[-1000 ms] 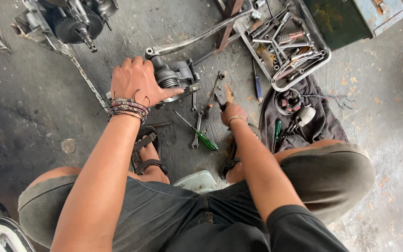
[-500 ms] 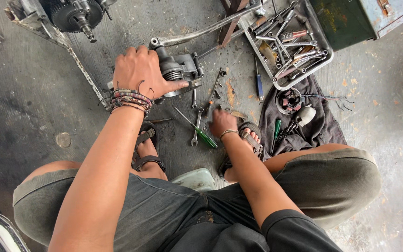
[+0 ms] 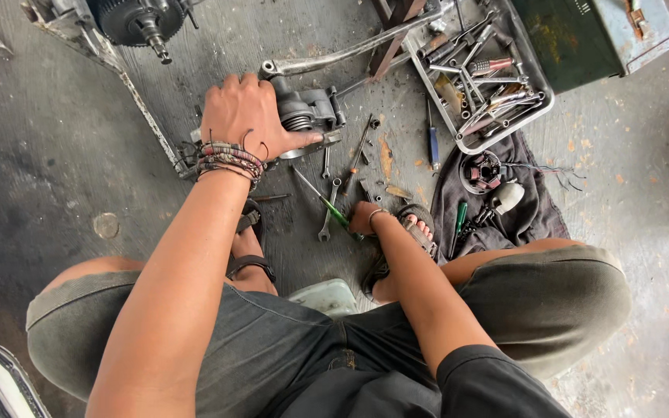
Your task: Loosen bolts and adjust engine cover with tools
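My left hand (image 3: 245,116), with bead bracelets on the wrist, grips the top of a grey metal engine part (image 3: 313,108) that has a coil spring and lies on the concrete floor. My right hand (image 3: 363,217) is low by my right sandalled foot (image 3: 416,224), its fingers curled around the end of a green-handled screwdriver (image 3: 333,209) lying on the floor. A small open-end wrench (image 3: 327,219) lies right beside the screwdriver.
A wire tray (image 3: 470,143) of wrenches and tools sits at the upper right, next to a green metal box (image 3: 590,35). A dark cloth (image 3: 532,217) holds small parts. A blue-handled screwdriver (image 3: 433,143), a long lever (image 3: 350,50) and an engine block (image 3: 129,19) lie around.
My right hand has moved down and toward me, from the tools near the engine part to the green-handled screwdriver by my foot. My left hand has stayed on the engine part.
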